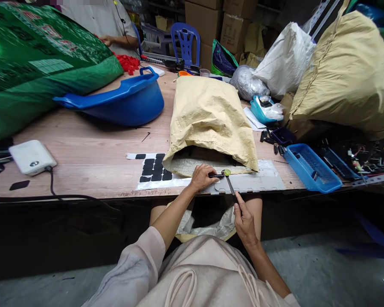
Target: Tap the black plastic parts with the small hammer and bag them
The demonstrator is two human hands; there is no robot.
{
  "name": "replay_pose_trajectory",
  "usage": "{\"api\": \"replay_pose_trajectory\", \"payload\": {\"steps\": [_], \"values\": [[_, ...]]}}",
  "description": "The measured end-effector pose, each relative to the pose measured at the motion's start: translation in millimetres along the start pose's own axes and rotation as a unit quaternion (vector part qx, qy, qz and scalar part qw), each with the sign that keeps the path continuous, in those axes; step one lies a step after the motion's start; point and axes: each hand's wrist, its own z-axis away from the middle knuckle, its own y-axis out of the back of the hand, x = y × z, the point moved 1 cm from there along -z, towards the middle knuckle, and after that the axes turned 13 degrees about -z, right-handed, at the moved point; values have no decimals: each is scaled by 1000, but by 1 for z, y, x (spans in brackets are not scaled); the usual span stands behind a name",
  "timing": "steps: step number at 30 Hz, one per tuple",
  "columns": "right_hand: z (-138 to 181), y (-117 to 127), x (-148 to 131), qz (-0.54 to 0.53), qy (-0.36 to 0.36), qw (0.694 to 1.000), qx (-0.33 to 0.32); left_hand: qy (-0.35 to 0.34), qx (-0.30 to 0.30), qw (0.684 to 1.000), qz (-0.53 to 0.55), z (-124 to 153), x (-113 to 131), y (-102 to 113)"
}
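My right hand [244, 219] is wrapped round the dark handle of a small hammer [231, 186]. The hammer's head, with a yellow-green face, is at the end of a small black rod-like part [215, 175]. My left hand [202, 177] pinches that part near the table's front edge, over a grey board [265, 175]. Just behind my hands lies a tan woven sack [211, 115], its mouth open towards me and its inside dark. Left of my left hand is a white sheet [176, 182] bearing several black rounded stickers [156, 168].
A blue plastic basin [128, 102] and a large green sack [51, 64] stand on the left. Nearer is a white box [32, 157] with a black cable. A blue basket [313, 170] and bulging sacks [345, 76] are on the right. Another person [96, 25] sits opposite.
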Motion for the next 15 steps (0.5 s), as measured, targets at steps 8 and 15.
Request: {"api": "replay_pose_trajectory", "payload": {"steps": [8, 15], "values": [[-2, 6, 5, 15, -31, 999, 19, 10, -6, 1000, -5, 1, 4, 4], [-14, 26, 14, 79, -74, 993, 55, -6, -2, 1000, -28, 2, 5, 3]]}}
